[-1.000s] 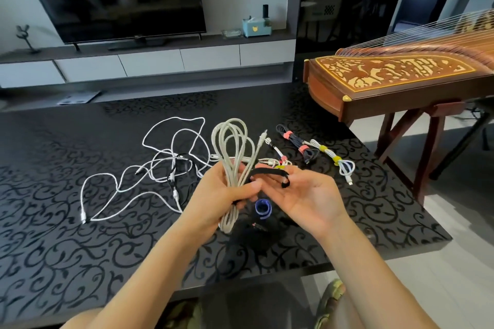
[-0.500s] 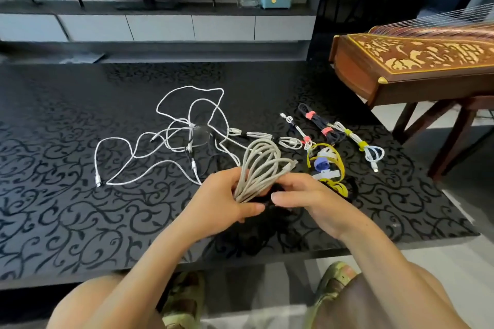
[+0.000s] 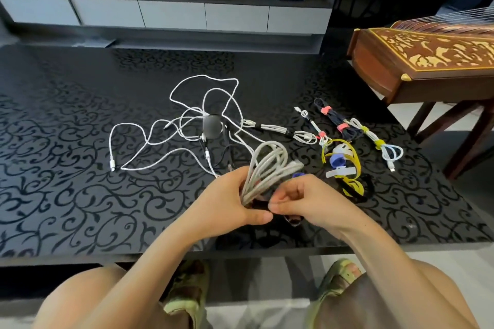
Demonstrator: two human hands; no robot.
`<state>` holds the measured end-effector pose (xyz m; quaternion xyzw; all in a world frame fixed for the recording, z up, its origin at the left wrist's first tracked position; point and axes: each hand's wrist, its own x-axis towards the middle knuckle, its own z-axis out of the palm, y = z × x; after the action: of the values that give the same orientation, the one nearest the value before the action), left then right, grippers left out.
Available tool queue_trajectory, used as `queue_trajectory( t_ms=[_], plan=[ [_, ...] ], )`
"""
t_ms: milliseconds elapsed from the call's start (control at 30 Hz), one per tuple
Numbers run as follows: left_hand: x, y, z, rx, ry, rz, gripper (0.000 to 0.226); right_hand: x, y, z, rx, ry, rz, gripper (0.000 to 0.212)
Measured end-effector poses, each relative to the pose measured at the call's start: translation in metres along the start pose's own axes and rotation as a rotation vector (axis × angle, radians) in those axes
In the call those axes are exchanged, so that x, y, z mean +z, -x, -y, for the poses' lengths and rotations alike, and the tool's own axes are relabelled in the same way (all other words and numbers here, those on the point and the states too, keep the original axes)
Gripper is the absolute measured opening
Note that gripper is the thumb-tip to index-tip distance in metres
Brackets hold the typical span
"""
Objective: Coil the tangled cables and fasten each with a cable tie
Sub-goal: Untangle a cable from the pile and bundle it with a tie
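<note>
Meanwhile, tangled white cables (image 3: 187,117) lay beyond the grey coil (image 3: 267,165) in the left hand's (image 3: 227,200) grip, while the right hand (image 3: 307,200) pinched a dark strap (image 3: 258,205).

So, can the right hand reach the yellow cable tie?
Probably yes: the yellow cable tie lies uncovered just beyond the right hand, though it is pinching a black tie at the grey coil.

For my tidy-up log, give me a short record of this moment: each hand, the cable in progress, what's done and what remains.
left hand: grips grey cable coil
right hand: pinches black tie at the coil's waist
tie state: not visibly fastened
done: four tied bundles, far right on table
remaining: tangled white cables, centre
spare ties: pile beyond right hand
</note>
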<state>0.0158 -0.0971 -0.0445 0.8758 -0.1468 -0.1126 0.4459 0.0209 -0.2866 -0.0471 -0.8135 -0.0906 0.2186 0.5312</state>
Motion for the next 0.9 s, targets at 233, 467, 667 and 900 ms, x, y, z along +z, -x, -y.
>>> queue_trajectory(
  t_ms=[233, 467, 667, 900],
  plan=[
    [-0.006, -0.007, 0.000, -0.311, 1.058, 0.069, 0.075, -0.007, 0.015, 0.010, -0.173, -0.295, -0.190, 0.007],
    [0.015, -0.017, 0.004, -0.438, 0.880, -0.082, 0.061, 0.024, 0.003, 0.013, -0.249, -0.484, -0.275, 0.004],
    [0.032, -0.018, -0.001, -0.322, 0.446, -0.246, 0.045, 0.037, -0.006, 0.012, -0.239, -0.531, -0.282, 0.017],
    [0.036, -0.020, -0.009, -0.180, 0.199, -0.395, 0.032, 0.043, -0.008, 0.011, -0.239, -0.439, -0.496, 0.012]
  ],
)
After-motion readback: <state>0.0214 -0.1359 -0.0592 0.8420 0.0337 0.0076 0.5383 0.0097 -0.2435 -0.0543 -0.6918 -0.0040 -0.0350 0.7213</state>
